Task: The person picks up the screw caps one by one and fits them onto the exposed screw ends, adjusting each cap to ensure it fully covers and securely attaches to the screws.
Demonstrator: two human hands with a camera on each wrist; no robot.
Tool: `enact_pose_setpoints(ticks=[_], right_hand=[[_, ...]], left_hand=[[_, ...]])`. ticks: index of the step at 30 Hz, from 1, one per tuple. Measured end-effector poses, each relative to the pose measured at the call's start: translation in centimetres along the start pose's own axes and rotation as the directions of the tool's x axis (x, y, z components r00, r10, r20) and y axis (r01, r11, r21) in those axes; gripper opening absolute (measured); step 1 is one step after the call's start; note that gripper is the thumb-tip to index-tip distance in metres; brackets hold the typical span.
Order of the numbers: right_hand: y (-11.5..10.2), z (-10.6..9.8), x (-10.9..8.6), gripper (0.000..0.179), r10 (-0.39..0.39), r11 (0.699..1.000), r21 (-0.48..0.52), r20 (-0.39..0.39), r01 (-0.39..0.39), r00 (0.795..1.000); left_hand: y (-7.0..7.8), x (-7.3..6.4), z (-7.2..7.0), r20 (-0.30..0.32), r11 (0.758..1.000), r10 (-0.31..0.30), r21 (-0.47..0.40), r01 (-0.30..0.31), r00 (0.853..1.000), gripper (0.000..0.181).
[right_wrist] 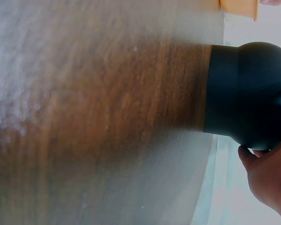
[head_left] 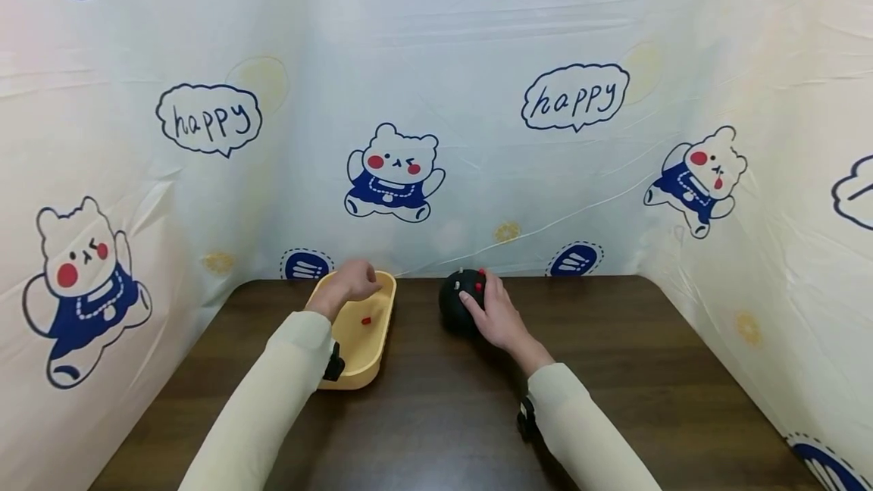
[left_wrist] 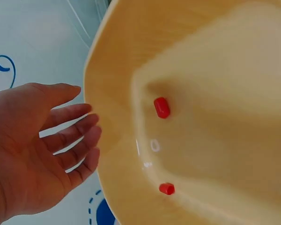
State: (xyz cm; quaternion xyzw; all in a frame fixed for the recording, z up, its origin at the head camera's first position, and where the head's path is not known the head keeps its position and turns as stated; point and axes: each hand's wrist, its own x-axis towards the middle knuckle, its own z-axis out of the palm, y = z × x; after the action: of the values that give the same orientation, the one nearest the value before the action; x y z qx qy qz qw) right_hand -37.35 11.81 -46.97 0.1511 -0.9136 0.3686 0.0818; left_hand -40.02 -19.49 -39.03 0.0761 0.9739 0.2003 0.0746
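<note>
My left hand (left_wrist: 51, 145) hangs over the far end of a yellow tray (head_left: 356, 379), its fingers loosely bent and nothing between them. Inside the tray are small red caps; the left wrist view shows one red cap (left_wrist: 162, 108) and another lower down. To the right stands a round black object (head_left: 450, 314) on a broad base, with red caps (head_left: 480, 288) and small metal studs (head_left: 458, 286) on its top. The right hand (head_left: 501, 317) grips it from the right, thumb on the near side and fingers around the far side, partly hidden.
Both things stand near the back edge of a dark wooden table (head_left: 436, 430). A printed cloth (head_left: 477, 195) hangs close behind and at both sides. Dark wrist-worn devices show on both sleeves.
</note>
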Motion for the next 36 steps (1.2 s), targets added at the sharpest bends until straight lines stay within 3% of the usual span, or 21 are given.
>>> enact_pose_setpoints(ticks=[3, 6, 11, 30, 36], right_hand=[[0.2, 0.3, -0.1, 0.086, -0.017, 1.000, -0.005, -0.011, 0.017, 1.000], [0.1, 0.3, -0.1, 0.086, -0.009, 1.000, -0.004, -0.006, 0.009, 1.000], [-0.1, -0.1, 0.0, 0.086, 0.017, 1.000, 0.004, 0.008, -0.017, 1.000], [0.0, 0.1, 0.3, 0.085, 0.012, 1.000, 0.001, -0.005, -0.012, 1.000], [0.2, 0.2, 0.1, 0.085, 0.010, 1.000, 0.006, -0.014, -0.010, 1.000]], left_hand=[[-0.3, -0.1, 0.0, 0.050, 0.997, -0.079, -0.017, 0.080, 0.996, 0.025], [-0.4, 0.0, -0.1, 0.117, 0.986, -0.157, -0.031, 0.162, 0.981, 0.024], [-0.4, 0.3, -0.1, 0.196, 0.974, -0.223, 0.014, 0.225, 0.955, 0.025], [-0.8, -0.6, 1.1, 0.281, 0.957, -0.290, 0.069, 0.282, 0.915, 0.022], [-0.8, -0.3, 1.6, 0.315, 0.958, -0.280, 0.024, 0.287, 0.907, 0.023]])
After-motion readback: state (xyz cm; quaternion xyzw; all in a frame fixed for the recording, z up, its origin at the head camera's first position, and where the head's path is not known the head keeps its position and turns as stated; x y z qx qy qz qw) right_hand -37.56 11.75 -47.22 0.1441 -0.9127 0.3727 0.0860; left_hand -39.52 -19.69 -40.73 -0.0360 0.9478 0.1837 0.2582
